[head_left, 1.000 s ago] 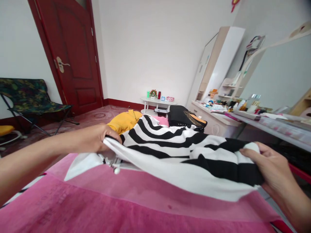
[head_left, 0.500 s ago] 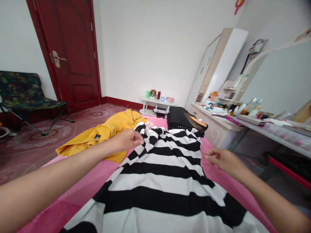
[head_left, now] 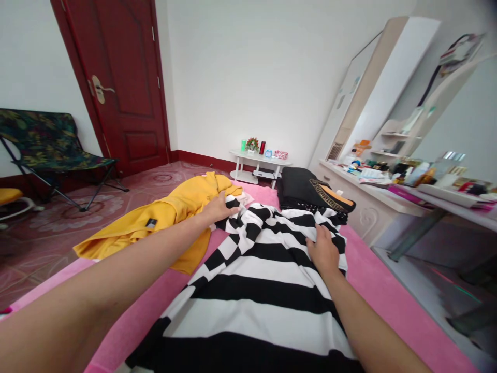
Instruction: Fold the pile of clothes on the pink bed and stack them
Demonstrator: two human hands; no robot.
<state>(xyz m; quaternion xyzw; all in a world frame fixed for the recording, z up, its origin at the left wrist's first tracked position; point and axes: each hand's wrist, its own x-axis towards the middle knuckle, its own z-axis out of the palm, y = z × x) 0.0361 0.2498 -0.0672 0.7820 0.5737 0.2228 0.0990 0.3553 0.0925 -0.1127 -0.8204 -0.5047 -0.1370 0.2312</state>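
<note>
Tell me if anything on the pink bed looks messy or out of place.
The striped shirt lies flat near the camera but is bunched at its far end, where both hands rest on it. The yellow garment is crumpled and hangs over the bed's edge.

A striped garment (head_left: 264, 290) lies spread along the middle of the bed (head_left: 384, 290). The left hand (head_left: 219, 208) rests on its far left edge, the right hand (head_left: 323, 249) on its far right part. Left of it, touching, lies a second garment (head_left: 171, 212), partly hanging off the bed's left side. Beyond the striped garment, at the far end, sits a folded garment (head_left: 310, 191). Behind the bed stands a small table (head_left: 260, 158). A dresser (head_left: 373, 191) runs along the right; a chair (head_left: 50, 150) and door (head_left: 120, 83) stand far left.
</note>
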